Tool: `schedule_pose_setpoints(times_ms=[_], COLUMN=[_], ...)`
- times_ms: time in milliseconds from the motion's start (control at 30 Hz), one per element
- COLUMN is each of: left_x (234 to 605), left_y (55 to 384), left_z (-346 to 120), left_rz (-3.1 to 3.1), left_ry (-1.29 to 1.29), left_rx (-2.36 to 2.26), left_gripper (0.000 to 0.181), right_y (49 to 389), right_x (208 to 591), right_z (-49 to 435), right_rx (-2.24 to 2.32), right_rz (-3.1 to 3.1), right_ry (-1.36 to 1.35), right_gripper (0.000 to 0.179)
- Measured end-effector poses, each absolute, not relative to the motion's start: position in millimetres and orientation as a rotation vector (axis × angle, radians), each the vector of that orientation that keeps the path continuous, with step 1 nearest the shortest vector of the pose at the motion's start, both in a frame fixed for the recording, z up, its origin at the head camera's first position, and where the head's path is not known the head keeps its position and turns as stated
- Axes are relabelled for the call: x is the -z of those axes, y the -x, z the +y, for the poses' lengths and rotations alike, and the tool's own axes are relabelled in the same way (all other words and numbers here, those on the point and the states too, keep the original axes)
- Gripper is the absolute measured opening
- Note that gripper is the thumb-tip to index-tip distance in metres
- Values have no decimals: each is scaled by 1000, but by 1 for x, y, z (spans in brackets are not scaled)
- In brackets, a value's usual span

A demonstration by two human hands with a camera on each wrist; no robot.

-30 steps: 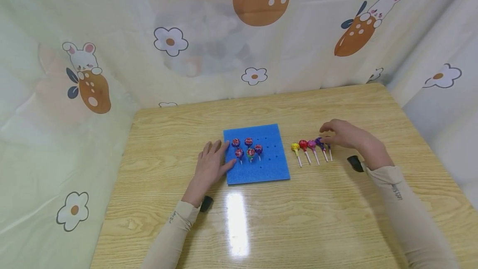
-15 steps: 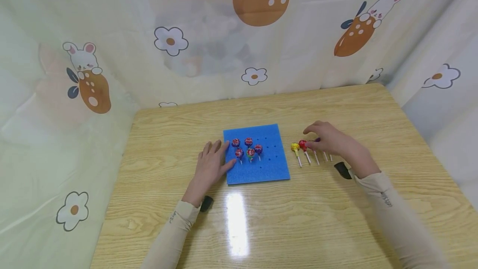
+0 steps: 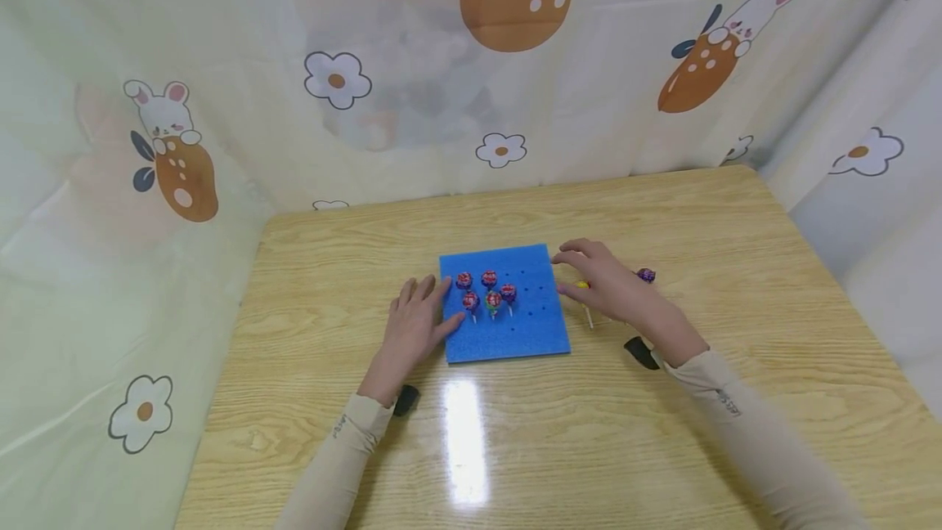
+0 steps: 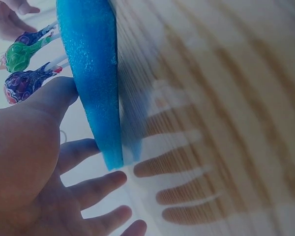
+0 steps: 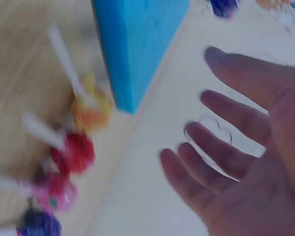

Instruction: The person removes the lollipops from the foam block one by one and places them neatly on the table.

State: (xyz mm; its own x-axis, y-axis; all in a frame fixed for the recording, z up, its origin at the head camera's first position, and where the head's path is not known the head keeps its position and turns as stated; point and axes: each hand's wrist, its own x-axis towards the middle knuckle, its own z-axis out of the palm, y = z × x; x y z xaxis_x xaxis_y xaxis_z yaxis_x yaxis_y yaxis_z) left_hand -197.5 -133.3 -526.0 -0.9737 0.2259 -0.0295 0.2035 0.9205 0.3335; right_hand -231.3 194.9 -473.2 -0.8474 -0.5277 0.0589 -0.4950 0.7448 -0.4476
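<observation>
A blue foam board (image 3: 486,346) lies on the table with several wrapped lollipops (image 3: 494,302) standing upright in its left half and small holes in its right half. My left hand (image 3: 414,321) rests at the board's left edge, thumb and index finger touching it, fingers spread. Over the row of loose lollipops hovers my right hand (image 3: 607,285), fingers apart and holding nothing, its tips near the board's right edge. The right wrist view shows a yellow lollipop (image 5: 91,110), a red lollipop (image 5: 76,153), a pink lollipop (image 5: 56,191) and a purple lollipop (image 5: 39,225) below it.
Another purple lollipop (image 3: 646,275) lies at the right end of the row. The wooden table (image 3: 331,268) meets a printed curtain (image 3: 412,105) at its back and sides.
My right hand has moved left along the lollipop row, from its purple end to the board's right edge. The left hand and the board have stayed put.
</observation>
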Motion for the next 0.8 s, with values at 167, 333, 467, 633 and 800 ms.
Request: schedule_pose_setpoints(times_ms=[167,333,467,633,800], left_x=[526,527,528,528,530], left_y=[198,198,199,200,200], left_z=[-133,-133,-134,-134,-134], left_rz=[3006,3012,3013,3009,3026], left_ry=[-332,-343,-346,-338,-349], left_rx=[-509,-512,-511,-505,-501], left_gripper=[71,71,71,71,70], right_y=[226,220,217,217,218], right_x=[484,494,498,500,502], right_z=[173,154,143,138,137], right_rx=[768,762,730,655,648], right_rz=[2906,2984,3020,3043,3029], right_ry=[1005,1230,1354,1347,1315], right_gripper=[49,51,48,43,39])
